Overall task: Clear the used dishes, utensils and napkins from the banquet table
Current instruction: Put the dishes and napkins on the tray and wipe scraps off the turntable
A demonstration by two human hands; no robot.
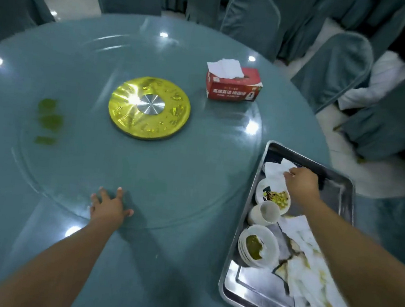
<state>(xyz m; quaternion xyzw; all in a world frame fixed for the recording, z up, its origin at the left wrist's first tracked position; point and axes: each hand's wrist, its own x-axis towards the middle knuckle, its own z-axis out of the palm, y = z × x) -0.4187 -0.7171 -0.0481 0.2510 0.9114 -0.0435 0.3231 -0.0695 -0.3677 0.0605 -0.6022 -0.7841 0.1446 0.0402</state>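
Left hand lies with fingers spread flat on the round glass turntable, likely to turn it, while right hand pinches a crumpled white napkin over the steel tray holding used white dishes.

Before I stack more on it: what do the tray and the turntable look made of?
The tray looks like stainless steel: grey, shiny, with mirror-like glare on its floor. The turntable looks like clear glass: the blue cloth shows through, and ceiling lights reflect off it. Its gold hub seems to be polished metal.
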